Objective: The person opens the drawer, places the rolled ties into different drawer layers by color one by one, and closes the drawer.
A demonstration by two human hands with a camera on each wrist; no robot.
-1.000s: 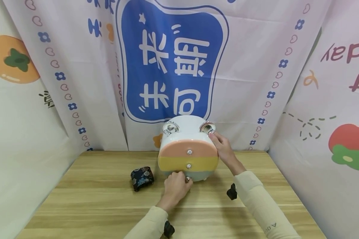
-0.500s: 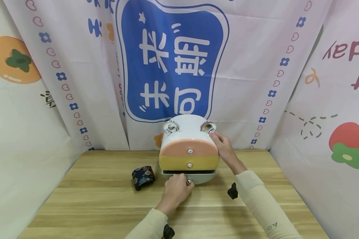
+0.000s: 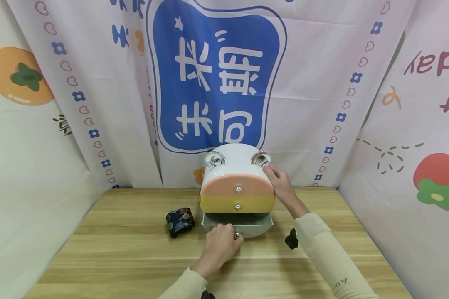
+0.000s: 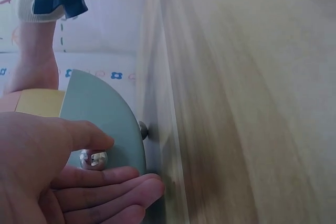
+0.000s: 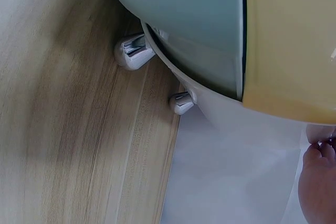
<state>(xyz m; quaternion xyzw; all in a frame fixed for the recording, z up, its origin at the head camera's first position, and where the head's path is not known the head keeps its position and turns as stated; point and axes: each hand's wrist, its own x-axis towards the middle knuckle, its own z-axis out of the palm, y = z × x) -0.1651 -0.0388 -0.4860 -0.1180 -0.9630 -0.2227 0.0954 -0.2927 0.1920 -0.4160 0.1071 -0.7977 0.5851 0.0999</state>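
Note:
A small drawer box (image 3: 232, 160) with a white body and two silver rings on top stands at the back of the table. Its pink drawer (image 3: 218, 185) and yellow drawer (image 3: 218, 203) are closed, while the green bottom drawer (image 3: 256, 229) is pulled out partway. My left hand (image 3: 220, 247) pinches that drawer's round silver knob (image 4: 93, 160) between thumb and index finger; the other fingers extend below it. Holding the box's right side is my right hand (image 3: 282, 187), thumb near the right ring (image 3: 261, 158). Its other fingers are mostly hidden in the head view.
Left of the box lies a curved, dark floral-patterned item (image 3: 180, 222) on the wooden table (image 3: 134, 257). Silver feet (image 5: 134, 51) hold the box up. A printed cloth (image 3: 299, 124) hangs directly behind it.
The green drawer was closed and has slid out toward me, my left hand moving back with its knob. My right hand has stayed at the box's side.

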